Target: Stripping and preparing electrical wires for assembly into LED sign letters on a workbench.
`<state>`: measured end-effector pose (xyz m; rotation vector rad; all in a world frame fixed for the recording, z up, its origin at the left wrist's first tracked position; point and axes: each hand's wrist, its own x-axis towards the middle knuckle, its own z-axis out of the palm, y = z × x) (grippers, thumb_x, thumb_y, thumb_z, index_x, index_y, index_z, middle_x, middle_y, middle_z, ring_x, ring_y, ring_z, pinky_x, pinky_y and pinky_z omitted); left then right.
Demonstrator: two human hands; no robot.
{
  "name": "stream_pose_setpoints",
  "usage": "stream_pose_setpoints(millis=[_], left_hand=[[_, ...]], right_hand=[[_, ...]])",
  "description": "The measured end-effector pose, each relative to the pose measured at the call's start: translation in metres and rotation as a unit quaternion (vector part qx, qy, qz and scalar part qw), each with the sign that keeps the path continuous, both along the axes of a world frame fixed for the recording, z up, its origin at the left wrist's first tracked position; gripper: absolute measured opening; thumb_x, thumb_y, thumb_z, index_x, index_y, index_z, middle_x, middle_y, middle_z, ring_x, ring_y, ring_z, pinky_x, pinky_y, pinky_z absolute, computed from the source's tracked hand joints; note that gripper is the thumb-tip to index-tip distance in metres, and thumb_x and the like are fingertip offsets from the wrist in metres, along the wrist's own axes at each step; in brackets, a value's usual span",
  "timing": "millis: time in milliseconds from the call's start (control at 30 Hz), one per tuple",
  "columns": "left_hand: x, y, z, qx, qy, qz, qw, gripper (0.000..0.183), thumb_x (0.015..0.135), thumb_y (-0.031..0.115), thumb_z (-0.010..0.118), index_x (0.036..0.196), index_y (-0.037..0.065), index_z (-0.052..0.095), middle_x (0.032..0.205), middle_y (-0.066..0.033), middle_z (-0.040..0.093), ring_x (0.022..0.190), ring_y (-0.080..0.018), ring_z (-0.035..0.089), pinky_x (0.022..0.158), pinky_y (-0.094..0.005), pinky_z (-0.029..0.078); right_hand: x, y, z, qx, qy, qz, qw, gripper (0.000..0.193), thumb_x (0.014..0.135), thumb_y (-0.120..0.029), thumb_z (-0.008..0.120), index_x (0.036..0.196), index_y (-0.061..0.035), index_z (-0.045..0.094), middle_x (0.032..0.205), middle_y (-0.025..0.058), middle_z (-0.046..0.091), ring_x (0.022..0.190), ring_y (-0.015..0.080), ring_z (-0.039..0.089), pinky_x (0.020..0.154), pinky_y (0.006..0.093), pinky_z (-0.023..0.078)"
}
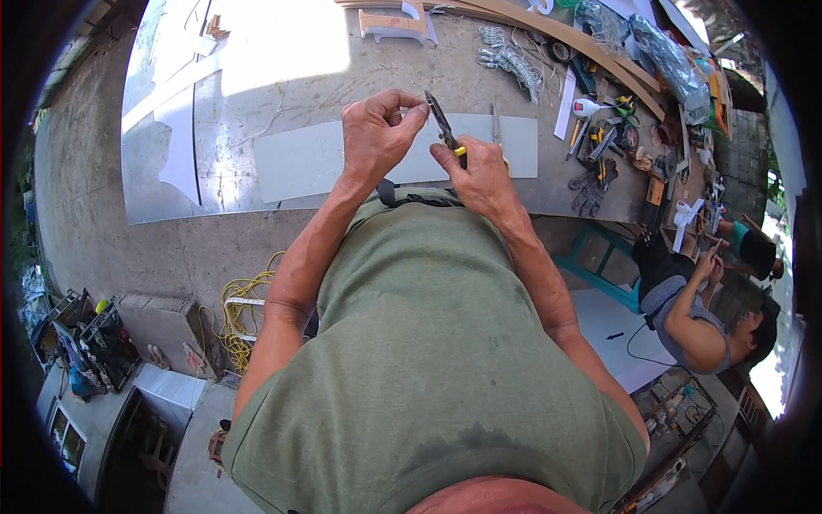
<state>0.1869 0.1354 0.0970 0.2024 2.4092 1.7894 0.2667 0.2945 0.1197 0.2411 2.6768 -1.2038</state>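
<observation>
Over the workbench, my right hand (pixel 484 176) is closed round a pair of pliers (pixel 443 124) with dark jaws and a yellow and black handle. The jaws point up and left, right by the fingertips of my left hand (pixel 375 137). That hand is in a pinch, thumb against forefinger; whatever it holds is too small to make out. Below both hands lies a long pale grey strip of sheet (pixel 295 163). A slim metal tool (pixel 497 124) rests on it, its lower end partly hidden by my right hand.
Along the metal-topped bench (pixel 325 94) lie bundled wires (pixel 514 68), long brown strips (pixel 565 34), a work glove (pixel 589 190) and several hand tools. White cut sheet (pixel 178 150) lies at left. A seated person (pixel 698 317) is at right by a teal stool (pixel 599 270). Yellow cable (pixel 235 313) coils at lower left.
</observation>
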Motion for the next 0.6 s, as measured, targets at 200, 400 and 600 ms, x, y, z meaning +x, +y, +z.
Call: stream_pose_setpoints(millis=[200, 400, 600], left_hand=[[0.000, 0.000, -0.005, 0.001, -0.012, -0.012, 1.000, 0.015, 0.081, 0.017, 0.075, 0.086, 0.002, 0.076, 0.049, 0.0015, 0.051, 0.048, -0.0036, 0.044, 0.047, -0.0246, 0.036], [-0.009, -0.004, -0.003, 0.025, -0.025, -0.087, 0.996, 0.019, 0.086, 0.018, 0.073, 0.088, -0.001, 0.074, 0.058, -0.0018, 0.061, 0.053, -0.0064, 0.051, 0.050, -0.0252, 0.042], [-0.009, -0.011, 0.007, 0.213, -0.111, -0.157, 0.958, 0.018, 0.093, 0.015, 0.068, 0.095, -0.001, 0.073, 0.062, 0.0053, 0.055, 0.053, -0.0025, 0.039, 0.047, -0.0227, 0.029]], right_hand=[[0.004, -0.002, -0.009, 0.092, 0.046, 0.012, 0.995, 0.041, 0.095, -0.032, 0.064, 0.076, 0.0044, 0.060, 0.075, 0.0192, 0.060, 0.067, 0.0383, 0.062, 0.063, 0.0467, 0.047], [0.008, 0.000, -0.016, 0.142, 0.131, 0.023, 0.981, 0.040, 0.097, -0.031, 0.063, 0.077, 0.0028, 0.055, 0.069, 0.0176, 0.056, 0.060, 0.0326, 0.056, 0.058, 0.0417, 0.044], [0.005, 0.005, 0.002, -0.135, -0.030, -0.006, 0.990, 0.035, 0.096, -0.022, 0.063, 0.071, 0.0018, 0.055, 0.073, 0.0111, 0.060, 0.060, 0.0220, 0.061, 0.055, 0.0409, 0.046]])
